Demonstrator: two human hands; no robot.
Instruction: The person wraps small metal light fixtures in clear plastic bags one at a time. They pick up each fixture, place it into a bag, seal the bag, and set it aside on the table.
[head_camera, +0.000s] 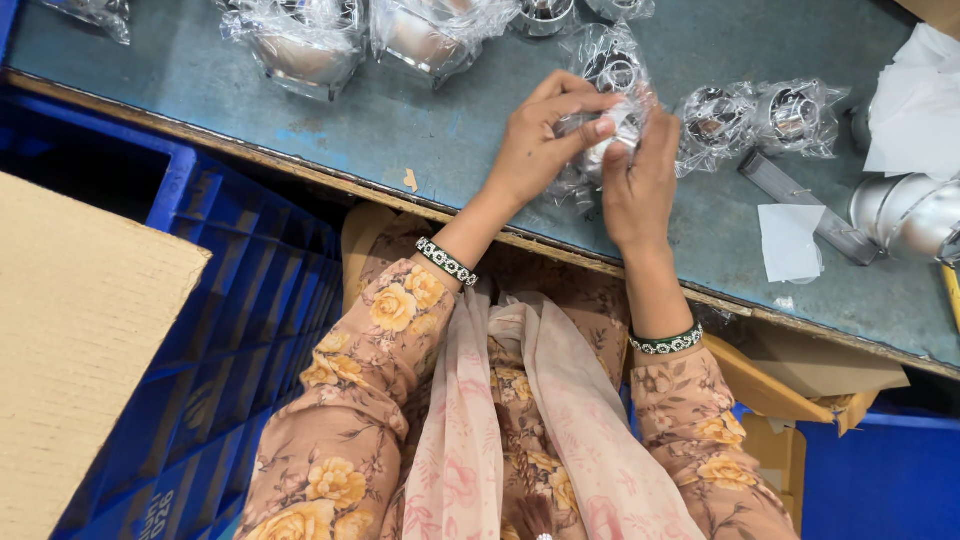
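Note:
My left hand (540, 140) and my right hand (640, 180) are together over the blue-grey table (400, 120), both gripping a clear plastic bag (610, 75) with a shiny metal part inside. The left fingers pinch the bag from above, the right fingers close on it from below. The bag's upper end stands free above my hands. Both wrists wear beaded bracelets, and the sleeves are floral.
More bagged metal parts lie along the far edge (300, 45) and to the right (760, 115). A metal strip (800, 205), white paper (915, 100) and bare metal cups (910, 215) sit at right. A blue crate (240, 330) with cardboard (70, 340) is at left.

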